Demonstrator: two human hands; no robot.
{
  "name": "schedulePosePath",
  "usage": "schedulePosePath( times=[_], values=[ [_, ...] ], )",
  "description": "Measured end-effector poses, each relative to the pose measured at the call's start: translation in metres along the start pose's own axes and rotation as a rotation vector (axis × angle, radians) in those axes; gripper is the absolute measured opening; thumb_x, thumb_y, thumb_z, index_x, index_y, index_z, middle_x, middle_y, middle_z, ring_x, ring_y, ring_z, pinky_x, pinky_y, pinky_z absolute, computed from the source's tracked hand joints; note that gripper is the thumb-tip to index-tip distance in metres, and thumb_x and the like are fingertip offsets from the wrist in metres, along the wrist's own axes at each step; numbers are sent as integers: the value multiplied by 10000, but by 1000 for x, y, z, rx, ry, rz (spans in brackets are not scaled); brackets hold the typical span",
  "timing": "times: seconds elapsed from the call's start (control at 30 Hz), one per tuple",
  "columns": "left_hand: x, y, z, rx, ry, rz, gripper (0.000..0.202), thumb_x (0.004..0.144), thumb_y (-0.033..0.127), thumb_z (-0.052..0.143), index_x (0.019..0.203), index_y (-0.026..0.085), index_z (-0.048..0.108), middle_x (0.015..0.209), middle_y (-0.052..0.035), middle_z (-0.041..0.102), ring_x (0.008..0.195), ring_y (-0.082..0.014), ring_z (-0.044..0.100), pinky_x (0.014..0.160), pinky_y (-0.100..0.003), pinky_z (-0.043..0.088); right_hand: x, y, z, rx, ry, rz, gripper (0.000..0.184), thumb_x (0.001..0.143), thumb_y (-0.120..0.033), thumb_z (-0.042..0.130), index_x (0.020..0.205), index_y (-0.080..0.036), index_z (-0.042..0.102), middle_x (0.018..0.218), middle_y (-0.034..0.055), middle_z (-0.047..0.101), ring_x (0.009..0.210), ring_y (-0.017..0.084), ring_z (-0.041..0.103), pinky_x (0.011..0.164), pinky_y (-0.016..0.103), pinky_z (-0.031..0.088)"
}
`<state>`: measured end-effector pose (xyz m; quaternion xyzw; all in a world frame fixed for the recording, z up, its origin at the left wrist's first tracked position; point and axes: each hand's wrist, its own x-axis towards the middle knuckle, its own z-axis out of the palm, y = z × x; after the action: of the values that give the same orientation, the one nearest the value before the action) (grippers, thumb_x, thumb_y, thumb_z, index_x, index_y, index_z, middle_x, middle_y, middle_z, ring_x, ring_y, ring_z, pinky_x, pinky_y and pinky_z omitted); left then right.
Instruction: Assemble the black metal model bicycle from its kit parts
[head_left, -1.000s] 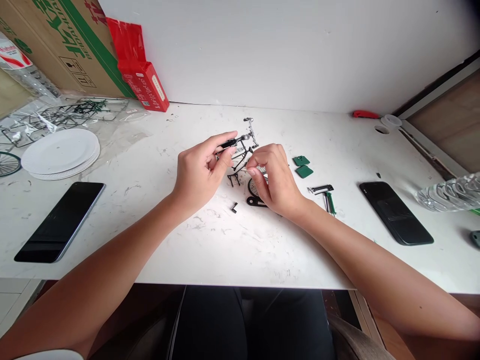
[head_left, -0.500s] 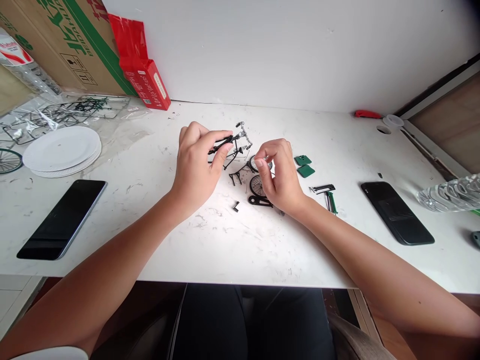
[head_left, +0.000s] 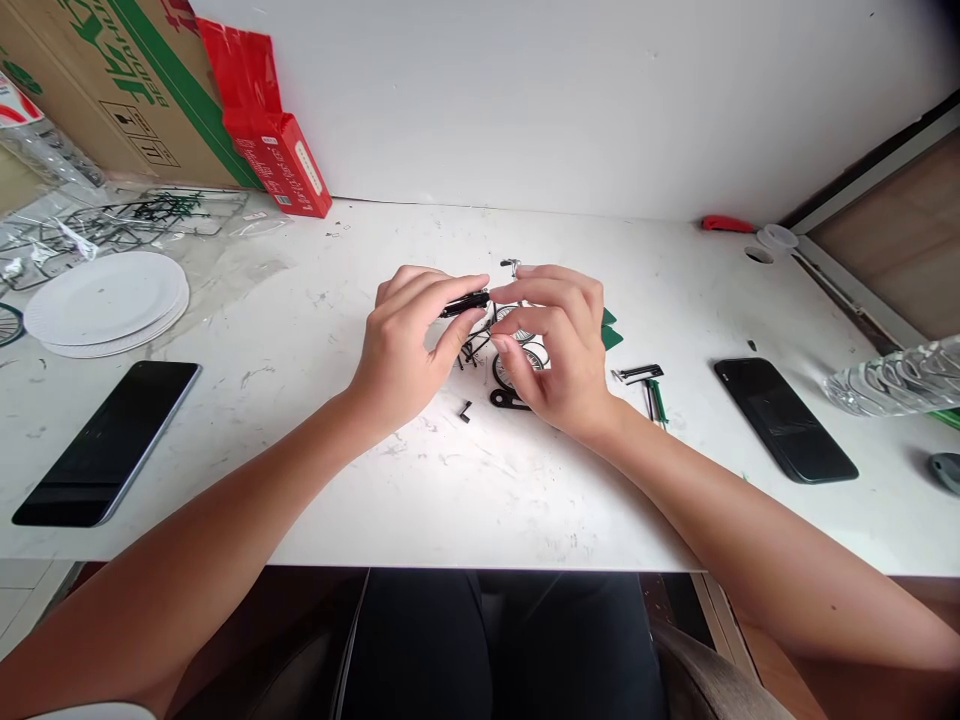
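My left hand (head_left: 401, 345) pinches a black miniature bicycle frame (head_left: 466, 303) between thumb and fingers, just above the table. Its silver handlebar (head_left: 511, 264) shows partly behind my right hand (head_left: 559, 350). The thumb and index fingertip of that hand come together in a pinch; anything between them is too small to make out. Another right fingertip reaches the near end of the black frame. Beneath the hands lie a small spoked wheel (head_left: 504, 372), a black crank-shaped part (head_left: 507, 399) and a small black angled piece (head_left: 466, 411).
Green pieces (head_left: 611, 338) and black and green strips (head_left: 657, 400) lie to the right. Phones rest at the left (head_left: 105, 445) and right (head_left: 784, 420). White plates (head_left: 105, 300), plastic sprues (head_left: 165, 208), a red packet (head_left: 289, 165) and a carton stand or lie farther left.
My right hand has moved left and up to the black bicycle frame, with its fingers more extended. My left hand has shifted slightly right and tilted the frame, so the handlebar sits farther right.
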<state>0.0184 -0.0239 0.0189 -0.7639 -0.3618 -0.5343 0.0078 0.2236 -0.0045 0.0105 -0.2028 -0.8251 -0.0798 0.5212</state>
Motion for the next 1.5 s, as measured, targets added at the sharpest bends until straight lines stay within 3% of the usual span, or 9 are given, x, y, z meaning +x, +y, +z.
schedulePosePath(
  times=[0.13, 0.3, 0.5, 0.8, 1.0, 1.23, 1.5],
  values=[
    [0, 1, -1, -64, 13, -68, 242, 1047, 204, 705, 1266, 273, 783, 1159, -55, 815, 1123, -234, 739, 1030, -430, 596, 0, -1, -1, 27, -51, 88, 51, 1125, -315, 539, 1130, -301, 588, 1269, 64, 726, 1325, 327, 634, 1098, 622, 517],
    [-1, 7, -2, -98, -7, -175, 191, 1031, 268, 739, 1206, 281, 814, 1189, -51, 836, 1127, -251, 782, 1096, -455, 600, 0, -1, -4, 116, -123, 232, 143, 1125, -412, 521, 1086, -311, 614, 1264, 92, 724, 1359, 371, 608, 1146, 703, 462],
    [-2, 9, -3, -158, -23, -255, 166, 1026, 300, 753, 1177, 279, 818, 1197, -44, 844, 1138, -254, 797, 1100, -441, 618, 0, -4, -4, 120, -81, 171, 104, 1141, -331, 495, 1142, -299, 594, 1252, 86, 736, 1273, 323, 663, 1092, 625, 501],
    [-5, 5, 2, -430, -61, -345, 282, 1023, 294, 753, 1299, 252, 711, 1186, -74, 794, 1089, -224, 797, 1018, -410, 661, -1, 1, 0, 116, 33, 168, 70, 1141, -277, 530, 1161, -286, 597, 1093, 58, 744, 1077, 270, 687, 1003, 544, 515],
    [-9, -1, 6, -511, -108, -416, 336, 1045, 358, 732, 1359, 264, 657, 1243, -92, 787, 1113, -227, 800, 1012, -401, 668, -1, 0, 1, 89, -6, 275, 112, 1158, -338, 516, 1119, -288, 608, 1062, 56, 741, 1048, 259, 677, 983, 519, 518],
    [-7, -1, 5, -551, -87, -485, 400, 989, 456, 816, 1311, 243, 712, 1295, -109, 786, 1063, -226, 818, 1017, -395, 673, 1, -4, 1, 128, -49, 347, 163, 1173, -380, 495, 1101, -285, 605, 1059, 56, 728, 1051, 254, 655, 994, 498, 499],
    [-6, -1, 7, -646, -96, -578, 329, 858, 333, 950, 1143, 216, 831, 1185, -85, 834, 1038, -242, 825, 993, -412, 702, -4, -1, 4, 153, -86, 392, 179, 1186, -375, 454, 1123, -269, 583, 1076, 70, 689, 1061, 252, 614, 963, 469, 492]
  ],
)
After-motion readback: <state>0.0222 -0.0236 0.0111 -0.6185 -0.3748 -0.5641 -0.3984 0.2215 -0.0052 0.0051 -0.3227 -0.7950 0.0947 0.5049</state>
